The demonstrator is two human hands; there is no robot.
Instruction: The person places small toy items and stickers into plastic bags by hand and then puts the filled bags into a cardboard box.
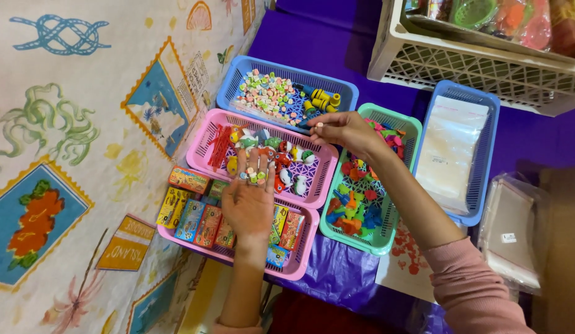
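Note:
My left hand (250, 201) lies flat, palm down, fingers spread, over the pink basket of small boxes (300, 260), with several small toy rings (255, 175) on its fingers. Its fingertips reach over the pink basket of little animal figures (207, 133). My right hand (343, 128) hovers between the blue basket of tiny pastel rings (269, 65) and the green basket of colourful plastic pieces (389, 238). Its thumb and forefinger pinch one small ring (319, 125).
A blue basket with clear plastic bags (488, 148) stands at the right, loose bags (516, 229) beside it. A white lattice crate (485, 74) with packaged goods sits at the back. A patterned cloth (83, 154) covers the left; purple cloth (337, 272) lies under the baskets.

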